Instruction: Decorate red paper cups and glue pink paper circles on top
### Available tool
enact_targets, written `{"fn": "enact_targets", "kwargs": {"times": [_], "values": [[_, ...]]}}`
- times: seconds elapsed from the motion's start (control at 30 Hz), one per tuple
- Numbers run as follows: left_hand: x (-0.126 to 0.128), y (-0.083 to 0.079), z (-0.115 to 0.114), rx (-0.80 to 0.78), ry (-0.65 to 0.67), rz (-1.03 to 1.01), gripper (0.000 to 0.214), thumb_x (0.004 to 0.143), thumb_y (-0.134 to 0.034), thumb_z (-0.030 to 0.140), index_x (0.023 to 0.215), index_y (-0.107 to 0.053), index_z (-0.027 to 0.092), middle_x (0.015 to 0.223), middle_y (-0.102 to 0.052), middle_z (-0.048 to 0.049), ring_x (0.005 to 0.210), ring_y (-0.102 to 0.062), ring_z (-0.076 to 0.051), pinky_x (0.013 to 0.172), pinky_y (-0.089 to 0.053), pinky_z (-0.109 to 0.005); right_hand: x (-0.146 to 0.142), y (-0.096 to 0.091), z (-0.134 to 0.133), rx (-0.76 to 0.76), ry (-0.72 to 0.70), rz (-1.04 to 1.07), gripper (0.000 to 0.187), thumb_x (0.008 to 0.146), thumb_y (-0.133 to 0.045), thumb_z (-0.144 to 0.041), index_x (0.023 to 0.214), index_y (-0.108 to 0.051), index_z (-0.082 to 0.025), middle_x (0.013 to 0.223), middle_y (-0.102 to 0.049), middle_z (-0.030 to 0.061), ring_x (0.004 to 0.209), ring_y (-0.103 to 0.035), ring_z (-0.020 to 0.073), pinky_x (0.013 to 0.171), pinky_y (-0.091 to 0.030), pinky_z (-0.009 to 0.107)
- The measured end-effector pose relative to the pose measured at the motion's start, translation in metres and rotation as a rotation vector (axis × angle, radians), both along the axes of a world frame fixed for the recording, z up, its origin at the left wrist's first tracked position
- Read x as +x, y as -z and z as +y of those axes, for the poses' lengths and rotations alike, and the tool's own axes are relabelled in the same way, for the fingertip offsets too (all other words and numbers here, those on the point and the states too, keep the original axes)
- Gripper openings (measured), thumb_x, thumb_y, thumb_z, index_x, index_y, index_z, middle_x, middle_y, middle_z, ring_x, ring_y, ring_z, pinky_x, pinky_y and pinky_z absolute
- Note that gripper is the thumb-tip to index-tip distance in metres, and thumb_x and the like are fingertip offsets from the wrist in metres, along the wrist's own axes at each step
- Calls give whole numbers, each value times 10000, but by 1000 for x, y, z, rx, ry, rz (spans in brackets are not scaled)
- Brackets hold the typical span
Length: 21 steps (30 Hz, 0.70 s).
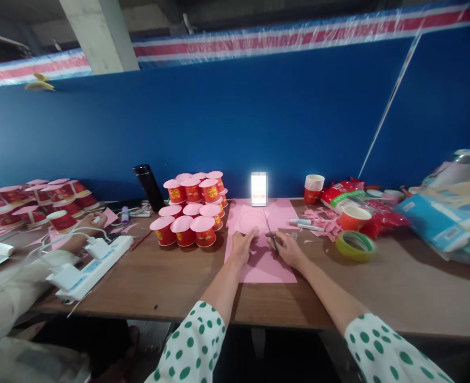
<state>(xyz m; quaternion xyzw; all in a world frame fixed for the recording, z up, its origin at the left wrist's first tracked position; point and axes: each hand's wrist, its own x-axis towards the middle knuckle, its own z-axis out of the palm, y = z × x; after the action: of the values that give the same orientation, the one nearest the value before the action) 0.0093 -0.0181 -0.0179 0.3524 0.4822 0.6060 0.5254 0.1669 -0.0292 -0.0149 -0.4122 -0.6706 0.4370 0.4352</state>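
A pink paper sheet (272, 266) lies on the brown table (171, 282) in front of me, with a round shape marked near its far end. My left hand (243, 243) pinches the sheet's left side, fingers closed on it. My right hand (288, 247) is closed round a pair of scissors (271, 234), whose blades point away from me into the paper.
Stacked red cups with pink lids (192, 210) stand left of the sheet, a lit phone (258, 189) behind it. Green tape roll (355, 246), red cup (354, 217), pink scraps and bags lie right. At left, another person's hand (91, 223) and a power strip (95, 263).
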Motion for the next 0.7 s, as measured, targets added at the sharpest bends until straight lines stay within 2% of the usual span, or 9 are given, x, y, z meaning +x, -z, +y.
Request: {"fn": "enact_targets", "kwargs": {"times": [0.43, 0.7], "values": [[0, -4, -5, -35, 31, 24, 432, 500, -782, 470, 603, -633, 78, 510, -594, -51, 395, -500, -112, 304, -347, -210, -2, -9, -4, -1, 13, -21, 343, 755, -595, -426, 986, -597, -173, 568, -594, -22, 439, -572, 137, 443, -488, 255], [-1, -3, -4, -14, 35, 20, 417, 522, -772, 459, 591, -632, 72, 496, -587, -48, 379, -494, -108, 292, -330, -203, -2, -7, -3, 0, 19, -36, 348, 772, -576, -441, 993, -600, -173, 563, -596, -21, 433, -570, 133, 424, -468, 241]]}}
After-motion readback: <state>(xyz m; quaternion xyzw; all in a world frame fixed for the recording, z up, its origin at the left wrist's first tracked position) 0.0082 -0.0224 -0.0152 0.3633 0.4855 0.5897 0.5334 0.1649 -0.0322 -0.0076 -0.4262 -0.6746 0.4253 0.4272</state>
